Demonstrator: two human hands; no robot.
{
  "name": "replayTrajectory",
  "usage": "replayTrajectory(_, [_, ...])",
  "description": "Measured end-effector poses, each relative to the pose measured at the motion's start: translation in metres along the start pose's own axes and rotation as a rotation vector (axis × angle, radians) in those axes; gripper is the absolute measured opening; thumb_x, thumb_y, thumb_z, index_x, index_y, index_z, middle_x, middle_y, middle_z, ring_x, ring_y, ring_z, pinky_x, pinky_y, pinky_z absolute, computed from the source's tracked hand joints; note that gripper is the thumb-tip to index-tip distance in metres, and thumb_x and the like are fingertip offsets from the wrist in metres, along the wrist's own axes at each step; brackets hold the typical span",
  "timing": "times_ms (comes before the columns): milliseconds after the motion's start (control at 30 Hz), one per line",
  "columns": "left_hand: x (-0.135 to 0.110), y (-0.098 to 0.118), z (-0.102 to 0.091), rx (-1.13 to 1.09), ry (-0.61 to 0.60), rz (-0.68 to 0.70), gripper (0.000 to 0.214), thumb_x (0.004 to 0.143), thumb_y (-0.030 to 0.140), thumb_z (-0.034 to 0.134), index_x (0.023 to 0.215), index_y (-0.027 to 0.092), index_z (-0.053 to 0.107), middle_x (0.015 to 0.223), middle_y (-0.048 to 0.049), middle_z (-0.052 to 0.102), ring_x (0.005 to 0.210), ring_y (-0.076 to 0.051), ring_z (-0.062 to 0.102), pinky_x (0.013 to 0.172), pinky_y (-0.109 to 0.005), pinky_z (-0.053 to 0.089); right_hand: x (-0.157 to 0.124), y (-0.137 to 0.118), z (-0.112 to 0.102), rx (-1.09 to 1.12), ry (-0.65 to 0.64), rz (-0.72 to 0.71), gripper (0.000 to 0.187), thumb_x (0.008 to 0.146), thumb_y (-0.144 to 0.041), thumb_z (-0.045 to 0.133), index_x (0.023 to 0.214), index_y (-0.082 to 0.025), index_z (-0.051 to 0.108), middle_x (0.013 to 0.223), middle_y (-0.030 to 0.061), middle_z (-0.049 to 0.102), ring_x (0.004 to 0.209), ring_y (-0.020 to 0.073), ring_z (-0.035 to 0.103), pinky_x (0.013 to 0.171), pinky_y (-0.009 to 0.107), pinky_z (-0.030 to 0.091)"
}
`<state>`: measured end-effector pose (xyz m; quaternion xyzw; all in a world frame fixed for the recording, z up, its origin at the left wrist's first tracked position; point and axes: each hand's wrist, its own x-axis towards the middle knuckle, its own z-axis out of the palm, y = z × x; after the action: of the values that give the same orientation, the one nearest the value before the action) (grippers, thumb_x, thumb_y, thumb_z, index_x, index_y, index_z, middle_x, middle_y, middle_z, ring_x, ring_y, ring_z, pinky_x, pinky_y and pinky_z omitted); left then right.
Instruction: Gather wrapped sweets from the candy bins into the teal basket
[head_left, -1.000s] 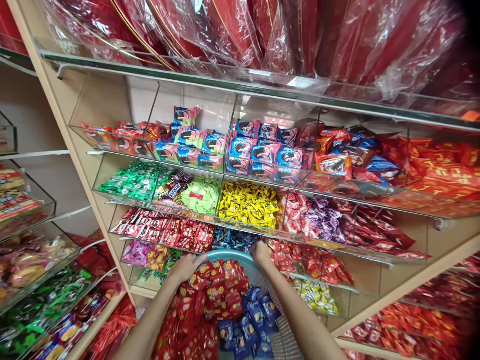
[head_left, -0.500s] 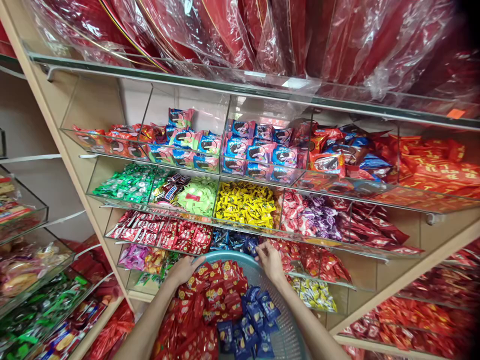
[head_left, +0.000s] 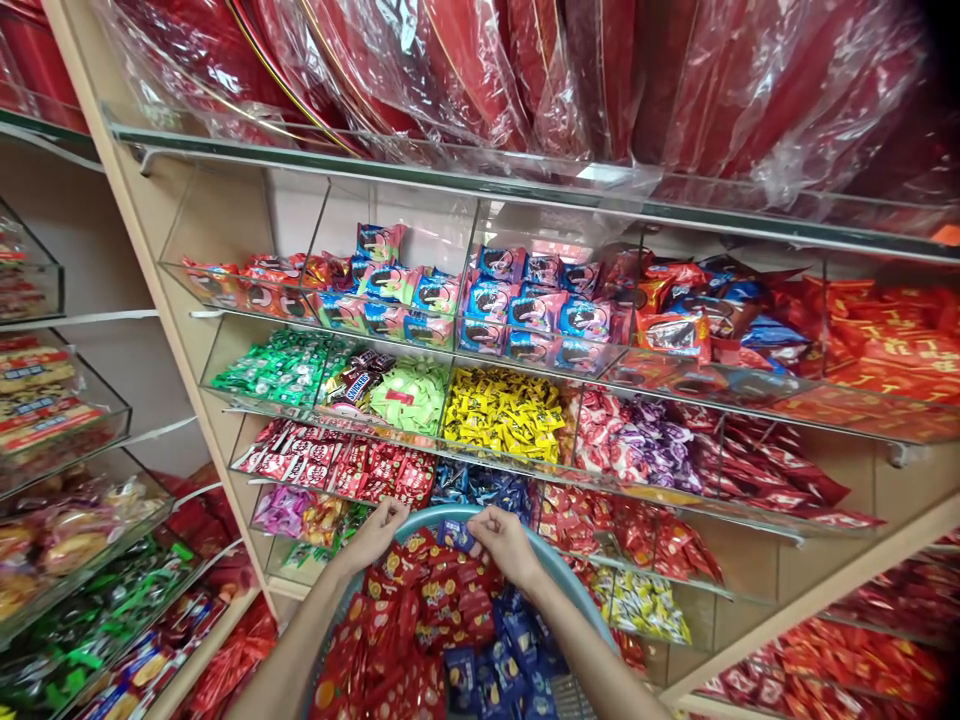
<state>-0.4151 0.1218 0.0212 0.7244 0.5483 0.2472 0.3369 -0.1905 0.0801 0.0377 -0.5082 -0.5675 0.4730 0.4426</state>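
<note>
A teal plastic basket full of red and blue sweet packets is propped against the shelves below me. My left hand grips its far rim, fingers curled over the edge. Over the basket, close to that same rim, my right hand pinches a small blue packet. Just beyond both hands lies the clear bin of blue-wrapped sweets.
Tiered clear acrylic bins hold yellow sweets, green packets, red bars and blue biscuit packs. Red goods in plastic wrap hang overhead. More bins of snacks stand at the left.
My right hand has drawn back from the blue-sweet bin to above the basket, now pinching a small blue packet. The left hand stays on the rim. The view has shifted slightly.
</note>
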Motion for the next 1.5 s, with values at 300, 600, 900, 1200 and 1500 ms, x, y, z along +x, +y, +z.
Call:
replayTrajectory(300, [-0.009,-0.002,-0.006,-0.14,-0.025,-0.028,0.05,0.077,0.057,0.021,0.094,0.02,0.048,0.1,-0.0056,0.052,0.096,-0.018,0.045,0.082,-0.026,0.034,0.032,-0.011,0.053,0.117,-0.041,0.129,0.037,0.055,-0.047,0.06,0.065,-0.014,0.05,0.039,-0.0036,0.054,0.029,0.0056,0.041,0.032,0.017,0.029])
replayTrajectory(600, [-0.001,-0.015,0.004,-0.151,0.016,0.144,0.033,0.081,0.049,0.025,0.071,0.02,0.038,0.074,0.0028,0.042,0.074,-0.011,0.04,0.072,-0.022,0.035,0.039,0.003,0.059,0.145,0.057,0.168,0.029,0.06,-0.04,0.059,0.064,-0.015,0.046,0.048,-0.0023,0.057,0.037,0.0095,0.053,0.032,0.016,0.033])
replayTrajectory(900, [-0.004,-0.011,0.003,-0.149,0.022,0.137,0.031,0.081,0.047,0.024,0.071,0.02,0.037,0.073,0.0035,0.04,0.073,-0.011,0.04,0.07,-0.022,0.035,0.044,0.001,0.057,0.165,-0.007,0.29,0.018,0.064,-0.031,0.059,0.064,-0.014,0.051,0.047,-0.0035,0.055,0.037,0.0075,0.052,0.032,0.015,0.035])
replayTrajectory(1200, [-0.004,-0.007,0.002,-0.125,0.062,0.126,0.032,0.081,0.047,0.023,0.066,0.02,0.034,0.066,0.0042,0.038,0.066,-0.011,0.039,0.063,-0.021,0.035,0.042,0.001,0.062,0.071,0.046,0.231,0.01,0.07,-0.023,0.051,0.064,-0.016,0.046,0.036,-0.0059,0.05,0.027,0.0056,0.042,0.028,0.014,0.029])
replayTrajectory(1500, [-0.009,-0.001,0.002,-0.139,0.086,0.035,0.037,0.077,0.053,0.027,0.075,0.021,0.044,0.074,0.0024,0.052,0.069,-0.013,0.047,0.066,-0.023,0.035,0.012,-0.023,0.022,0.035,0.053,0.007,0.023,0.07,-0.041,0.05,0.072,-0.018,0.046,0.047,-0.0052,0.053,0.034,0.0076,0.047,0.033,0.016,0.033])
